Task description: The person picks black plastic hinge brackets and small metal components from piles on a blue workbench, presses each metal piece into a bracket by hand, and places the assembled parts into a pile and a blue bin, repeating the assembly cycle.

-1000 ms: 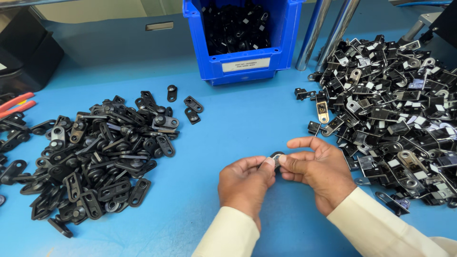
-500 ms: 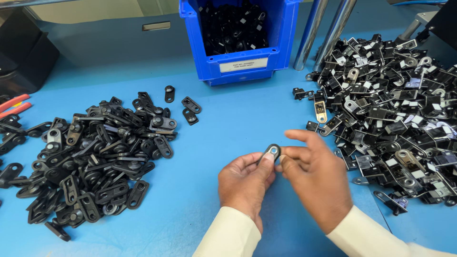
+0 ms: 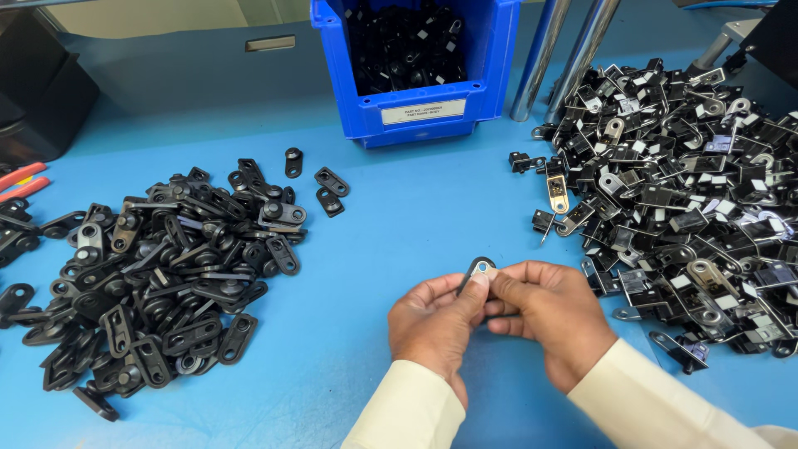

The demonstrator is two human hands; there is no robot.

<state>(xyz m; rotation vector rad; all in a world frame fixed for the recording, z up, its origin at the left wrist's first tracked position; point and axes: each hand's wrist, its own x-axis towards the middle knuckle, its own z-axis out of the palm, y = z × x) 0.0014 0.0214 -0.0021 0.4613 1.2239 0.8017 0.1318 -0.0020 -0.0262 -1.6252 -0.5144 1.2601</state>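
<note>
Nearest the tabletop's front edge, a little right of its middle, the person's two hands meet above the blue surface, cream sleeves running back off the near edge. Both hands share one small black clip plate with a rounded end and a pale metal spot. The left hand has its thumb and forefinger pressed against the plate from the left, the other fingers curled under. The right hand pinches the same plate from the right with thumb and forefinger tips, its remaining fingers folded into the palm. The plate is lifted clear of the surface, tilted, with its rounded end up and away from the person.

Left of the hands, toward the left edge, lies a broad heap of black flat plates, each with round holes, piled loosely over one another. A few stray plates lie apart at the heap's far right side. At the far left edge two red tool handles poke in.

Right of the hands, filling the right side up to the far right corner, a second heap of black clips with silver and white faces is stacked thick; one brass-coloured piece lies at its left fringe.

Farther back, at the middle of the far edge, stands a blue plastic bin holding more black parts, a white label on its front wall. Just to its right rise two shiny metal posts. A black box sits in the far left corner.
</note>
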